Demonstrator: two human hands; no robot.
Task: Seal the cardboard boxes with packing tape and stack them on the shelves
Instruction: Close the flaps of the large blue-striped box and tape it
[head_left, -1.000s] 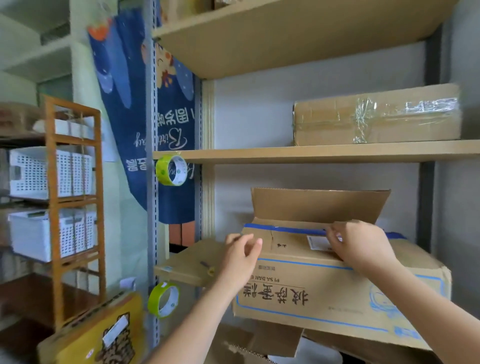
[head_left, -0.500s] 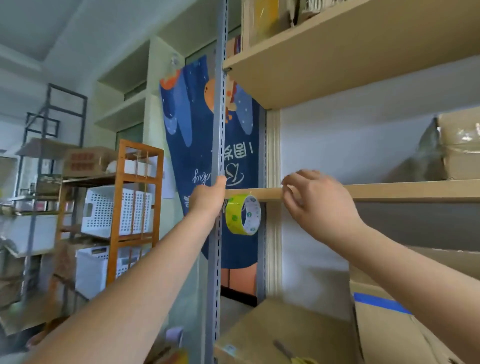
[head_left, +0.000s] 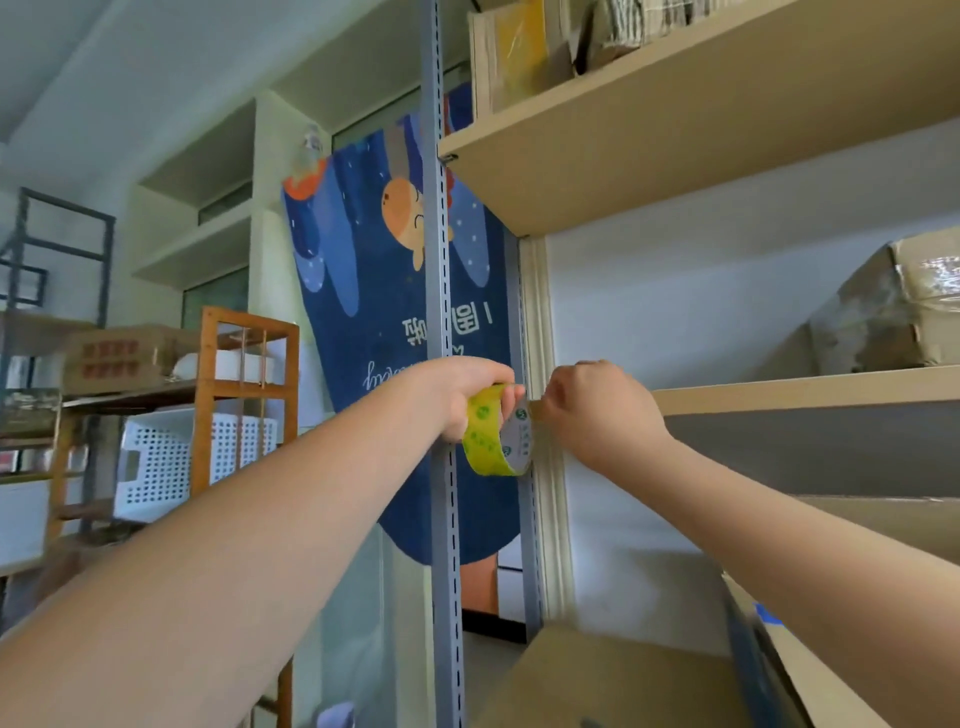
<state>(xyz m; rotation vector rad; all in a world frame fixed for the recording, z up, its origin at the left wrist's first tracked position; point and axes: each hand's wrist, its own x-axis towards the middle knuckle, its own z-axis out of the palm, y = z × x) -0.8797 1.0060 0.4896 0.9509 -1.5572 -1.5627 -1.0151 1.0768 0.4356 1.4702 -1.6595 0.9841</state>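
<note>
Gripping tape roll (head_left: 493, 431) at shelf edge (head_left: 779, 395), left hand (head_left: 462, 397) had fingers curled round its top. Right hand (head_left: 592, 410) just right of roll, fingers pinched at tape end, judged. Roll hung upright beside upright post (head_left: 441, 291). Open box (head_left: 831, 649) lay below right, nearer right arm.

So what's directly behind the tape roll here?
Behind the tape roll, gripped by the left hand, stand the grey shelf post and blue banner. Its hanging point is covered by both hands; right hand.

Blue banner (head_left: 374, 332), orange wooden rack (head_left: 249, 364), perhaps daylit pale walls
</note>
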